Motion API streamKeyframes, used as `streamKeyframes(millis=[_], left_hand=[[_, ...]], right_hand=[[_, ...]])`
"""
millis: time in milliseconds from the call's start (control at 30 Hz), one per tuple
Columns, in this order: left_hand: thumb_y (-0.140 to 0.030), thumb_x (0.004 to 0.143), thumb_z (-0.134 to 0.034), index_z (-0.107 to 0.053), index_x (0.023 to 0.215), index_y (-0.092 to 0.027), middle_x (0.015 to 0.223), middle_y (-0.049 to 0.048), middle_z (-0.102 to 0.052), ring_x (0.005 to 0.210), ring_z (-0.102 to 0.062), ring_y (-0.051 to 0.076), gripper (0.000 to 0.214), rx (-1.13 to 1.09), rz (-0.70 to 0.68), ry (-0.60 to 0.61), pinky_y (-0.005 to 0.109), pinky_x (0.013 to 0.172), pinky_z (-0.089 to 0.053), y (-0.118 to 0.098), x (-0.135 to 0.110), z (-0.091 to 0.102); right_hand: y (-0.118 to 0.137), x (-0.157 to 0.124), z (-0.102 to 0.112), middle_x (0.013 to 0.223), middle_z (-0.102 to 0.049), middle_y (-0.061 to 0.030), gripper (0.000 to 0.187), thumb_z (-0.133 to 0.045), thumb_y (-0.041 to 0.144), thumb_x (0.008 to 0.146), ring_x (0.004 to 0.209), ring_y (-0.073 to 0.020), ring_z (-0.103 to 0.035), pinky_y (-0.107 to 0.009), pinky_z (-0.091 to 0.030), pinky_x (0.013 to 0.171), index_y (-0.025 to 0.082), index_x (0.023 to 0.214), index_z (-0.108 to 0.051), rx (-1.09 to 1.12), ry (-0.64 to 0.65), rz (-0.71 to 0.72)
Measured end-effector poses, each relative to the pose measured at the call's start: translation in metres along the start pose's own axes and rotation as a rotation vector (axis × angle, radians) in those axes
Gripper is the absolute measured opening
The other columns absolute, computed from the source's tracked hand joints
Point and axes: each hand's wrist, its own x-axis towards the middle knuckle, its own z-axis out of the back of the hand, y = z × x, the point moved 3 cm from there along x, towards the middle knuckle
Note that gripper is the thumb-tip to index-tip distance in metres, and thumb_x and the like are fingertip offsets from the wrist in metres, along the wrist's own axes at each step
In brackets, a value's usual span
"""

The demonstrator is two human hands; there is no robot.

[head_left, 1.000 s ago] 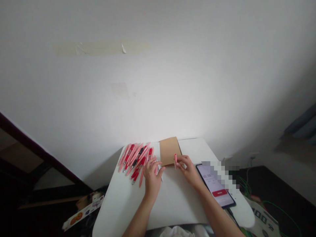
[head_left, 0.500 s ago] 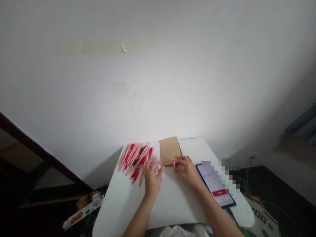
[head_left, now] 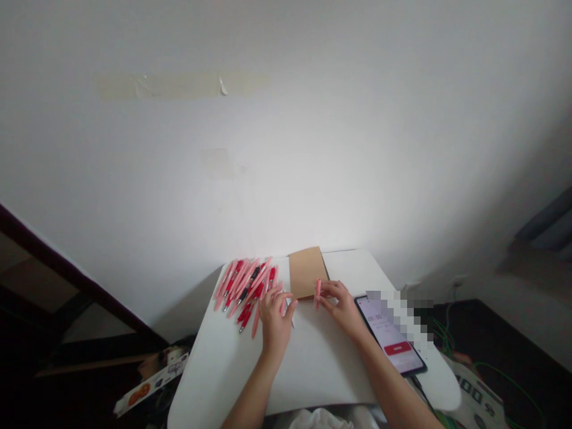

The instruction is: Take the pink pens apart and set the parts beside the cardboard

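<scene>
My right hand (head_left: pixel 338 305) pinches a short pink pen part (head_left: pixel 317 291) between thumb and fingertips, held upright at the near edge of a brown notebook (head_left: pixel 307 271). To its left, my left hand (head_left: pixel 276 319) curls around a pink pen piece (head_left: pixel 282 306), mostly hidden by the fingers. A thin pale tip shows beside the left thumb. Against the back of that hand lies a loose pile of pens (head_left: pixel 243 286), mostly pink, with some red and a dark one among them.
A phone (head_left: pixel 388 339) with a timer screen lies on the white table (head_left: pixel 322 369) right of my right hand, a cable at its lower end. The wall (head_left: pixel 286 202) rises behind the table. Boxes and green cables are on the floor at the sides.
The pink part in my right hand has turned and now shows more of its length, a little higher and farther right. My left hand has stayed in place.
</scene>
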Motion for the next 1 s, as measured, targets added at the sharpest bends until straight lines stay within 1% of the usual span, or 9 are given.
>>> streamKeyframes(millis=[100, 200, 367, 433, 500, 567, 633, 833, 1000], left_hand=[[-0.029, 0.082, -0.066, -0.068, 0.088, -0.022, 0.106, 0.0076, -0.063, 0.108, -0.058, 0.026, 0.009, 0.013, -0.010, -0.001, 0.046, 0.095, -0.047, -0.001, 0.000, 0.001], [-0.027, 0.081, -0.066, -0.068, 0.088, -0.023, 0.108, 0.0078, -0.063, 0.108, -0.057, 0.027, 0.008, 0.059, -0.003, -0.004, 0.047, 0.095, -0.046, -0.003, -0.001, 0.002], [-0.024, 0.080, -0.066, -0.069, 0.087, -0.023, 0.107, 0.0083, -0.064, 0.104, -0.057, 0.028, 0.008, 0.148, 0.009, 0.001, 0.049, 0.092, -0.045, -0.004, -0.001, 0.003], [-0.023, 0.081, -0.065, -0.069, 0.087, -0.023, 0.106, 0.0085, -0.064, 0.103, -0.058, 0.028, 0.007, 0.162, 0.007, 0.002, 0.048, 0.091, -0.045, -0.003, -0.001, 0.003], [-0.022, 0.081, -0.064, -0.068, 0.087, -0.022, 0.106, 0.0086, -0.064, 0.102, -0.058, 0.027, 0.007, 0.178, 0.016, -0.001, 0.047, 0.090, -0.045, -0.002, -0.001, 0.004], [-0.021, 0.081, -0.063, -0.068, 0.088, -0.022, 0.106, 0.0085, -0.064, 0.100, -0.058, 0.027, 0.009, 0.193, 0.029, -0.005, 0.047, 0.089, -0.045, -0.001, -0.001, 0.004], [-0.020, 0.082, -0.063, -0.069, 0.089, -0.022, 0.105, 0.0086, -0.064, 0.099, -0.057, 0.027, 0.010, 0.205, 0.034, -0.007, 0.047, 0.089, -0.046, 0.000, -0.001, 0.004], [-0.018, 0.082, -0.060, -0.068, 0.088, -0.021, 0.105, 0.0096, -0.063, 0.100, -0.057, 0.028, 0.010, 0.191, 0.010, 0.001, 0.046, 0.088, -0.047, -0.001, -0.001, 0.003], [-0.015, 0.081, -0.059, -0.068, 0.087, -0.021, 0.101, 0.0091, -0.062, 0.101, -0.057, 0.027, 0.012, 0.195, -0.007, 0.002, 0.045, 0.090, -0.047, -0.001, -0.001, 0.004]], right_hand=[[0.001, 0.000, 0.000, 0.100, -0.065, -0.0069, 0.024, -0.062, 0.045, 0.086, 0.086, -0.0212, -0.062, -0.044, -0.048, 0.090, 0.026, 0.097, -0.071, -0.013, 0.003, -0.001], [0.001, 0.000, 0.002, 0.095, -0.065, -0.0070, 0.024, -0.060, 0.044, 0.088, 0.092, -0.0228, -0.059, -0.043, -0.047, 0.090, 0.026, 0.099, -0.071, -0.061, 0.003, 0.014], [0.006, 0.000, 0.000, 0.084, -0.066, -0.0044, 0.018, -0.058, 0.038, 0.091, 0.095, -0.0250, -0.053, -0.048, -0.042, 0.094, 0.034, 0.102, -0.072, -0.245, 0.088, 0.130], [0.007, -0.002, -0.003, 0.084, -0.065, -0.0037, 0.016, -0.059, 0.035, 0.091, 0.097, -0.0254, -0.051, -0.052, -0.038, 0.098, 0.038, 0.098, -0.073, -0.323, 0.124, 0.154], [0.009, -0.003, -0.006, 0.086, -0.065, -0.0029, 0.016, -0.063, 0.032, 0.088, 0.100, -0.0258, -0.050, -0.057, -0.031, 0.103, 0.040, 0.096, -0.074, -0.383, 0.146, 0.175], [0.010, -0.005, -0.008, 0.089, -0.064, -0.0022, 0.015, -0.066, 0.031, 0.086, 0.102, -0.0259, -0.049, -0.061, -0.024, 0.107, 0.041, 0.094, -0.074, -0.424, 0.163, 0.195], [0.010, -0.006, -0.009, 0.091, -0.063, -0.0022, 0.013, -0.067, 0.032, 0.085, 0.103, -0.0261, -0.048, -0.064, -0.020, 0.108, 0.041, 0.091, -0.075, -0.448, 0.177, 0.206], [0.012, -0.007, -0.010, 0.093, -0.062, -0.0032, 0.014, -0.069, 0.037, 0.084, 0.103, -0.0263, -0.049, -0.064, -0.023, 0.107, 0.042, 0.095, -0.075, -0.442, 0.210, 0.224], [0.010, -0.007, -0.011, 0.093, -0.063, -0.0042, 0.014, -0.070, 0.041, 0.082, 0.104, -0.0264, -0.049, -0.061, -0.026, 0.107, 0.039, 0.096, -0.075, -0.417, 0.200, 0.210]])
